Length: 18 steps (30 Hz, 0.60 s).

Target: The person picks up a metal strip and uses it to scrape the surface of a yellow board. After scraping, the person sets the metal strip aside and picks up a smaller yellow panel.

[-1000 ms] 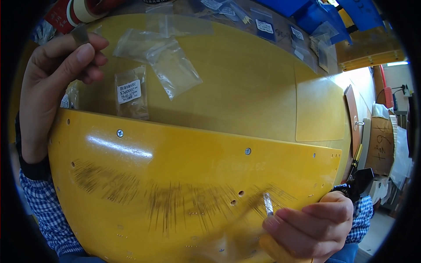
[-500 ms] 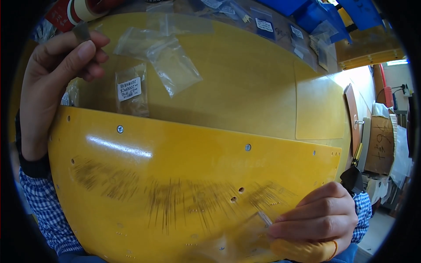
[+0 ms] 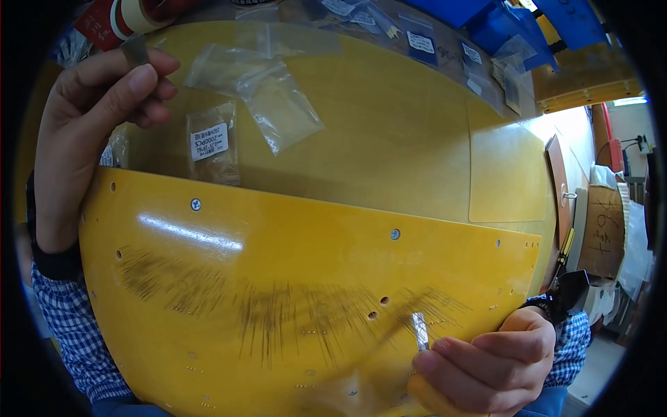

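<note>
we pinch a small dark strip [image 3: 135, 51] in our left hand [image 3: 94, 104] near the yellow board [image 3: 299, 236], while our right hand [image 3: 493, 361] grips a slim silvery piece [image 3: 420, 330] over it, beside thin dark pins [image 3: 278, 316].

Lane mid-tabletop [image 3: 389, 139]; board [image 3: 299, 240] partly blocked.
We can pass right of the clear bags [image 3: 281, 108], short of the blue bins [image 3: 500, 31], and along the board's far strip. Thin pins [image 3: 267, 316] block us mid-board; left hand [image 3: 101, 104] blocks the far-left corner, tape rolls [image 3: 133, 17] beyond; right hand [image 3: 490, 365] blocks near right.
</note>
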{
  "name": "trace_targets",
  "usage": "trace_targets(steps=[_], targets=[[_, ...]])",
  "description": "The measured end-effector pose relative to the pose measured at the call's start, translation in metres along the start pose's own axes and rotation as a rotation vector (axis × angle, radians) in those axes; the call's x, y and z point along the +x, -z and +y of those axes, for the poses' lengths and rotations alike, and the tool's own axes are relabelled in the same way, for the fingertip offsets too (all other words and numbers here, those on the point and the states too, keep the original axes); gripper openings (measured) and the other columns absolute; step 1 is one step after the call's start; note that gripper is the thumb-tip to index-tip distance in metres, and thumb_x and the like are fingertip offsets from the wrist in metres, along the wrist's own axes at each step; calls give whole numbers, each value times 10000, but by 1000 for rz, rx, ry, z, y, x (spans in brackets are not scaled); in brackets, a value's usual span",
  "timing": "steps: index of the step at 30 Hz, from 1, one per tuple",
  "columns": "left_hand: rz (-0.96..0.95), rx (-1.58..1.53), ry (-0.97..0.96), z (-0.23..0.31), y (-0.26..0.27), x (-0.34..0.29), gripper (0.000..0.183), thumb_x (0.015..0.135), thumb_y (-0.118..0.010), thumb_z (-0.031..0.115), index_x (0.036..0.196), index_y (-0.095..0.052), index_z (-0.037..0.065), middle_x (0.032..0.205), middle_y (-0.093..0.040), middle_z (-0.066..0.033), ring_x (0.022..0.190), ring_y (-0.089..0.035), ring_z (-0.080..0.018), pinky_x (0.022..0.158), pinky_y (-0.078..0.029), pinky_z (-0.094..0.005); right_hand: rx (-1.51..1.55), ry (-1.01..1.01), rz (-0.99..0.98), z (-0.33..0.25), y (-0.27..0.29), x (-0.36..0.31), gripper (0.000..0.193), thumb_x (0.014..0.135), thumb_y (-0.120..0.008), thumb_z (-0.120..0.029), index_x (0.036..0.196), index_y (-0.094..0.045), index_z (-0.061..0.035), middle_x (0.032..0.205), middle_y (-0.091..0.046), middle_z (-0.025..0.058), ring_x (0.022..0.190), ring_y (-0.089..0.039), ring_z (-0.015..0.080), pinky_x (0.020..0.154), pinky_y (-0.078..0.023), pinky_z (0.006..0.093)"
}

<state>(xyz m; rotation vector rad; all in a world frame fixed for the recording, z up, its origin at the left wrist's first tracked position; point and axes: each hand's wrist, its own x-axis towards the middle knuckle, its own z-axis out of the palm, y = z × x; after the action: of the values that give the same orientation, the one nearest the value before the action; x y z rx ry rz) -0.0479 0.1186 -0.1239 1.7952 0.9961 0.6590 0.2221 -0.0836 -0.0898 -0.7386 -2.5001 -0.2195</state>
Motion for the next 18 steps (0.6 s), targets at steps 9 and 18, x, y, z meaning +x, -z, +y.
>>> trace_targets(steps=[9,18], targets=[[-2,1,6,0,-1,0,157,880,-552,140,966,-597,16,822,-601,-44,709,-549,-70,674,-445,-194,370,-337,110,-12,0,-2,162,706,-616,-155,816,-639,-38,800,-660,71,664,-615,161,608,-461,239],[13,8,25,1,0,-2,156,885,-542,130,978,-595,17,838,-601,-49,720,-555,-74,687,-452,-198,115,12,28,3,-4,-7,117,718,-574,-110,795,-652,-68,807,-665,47,700,-623,128,659,-454,214]])
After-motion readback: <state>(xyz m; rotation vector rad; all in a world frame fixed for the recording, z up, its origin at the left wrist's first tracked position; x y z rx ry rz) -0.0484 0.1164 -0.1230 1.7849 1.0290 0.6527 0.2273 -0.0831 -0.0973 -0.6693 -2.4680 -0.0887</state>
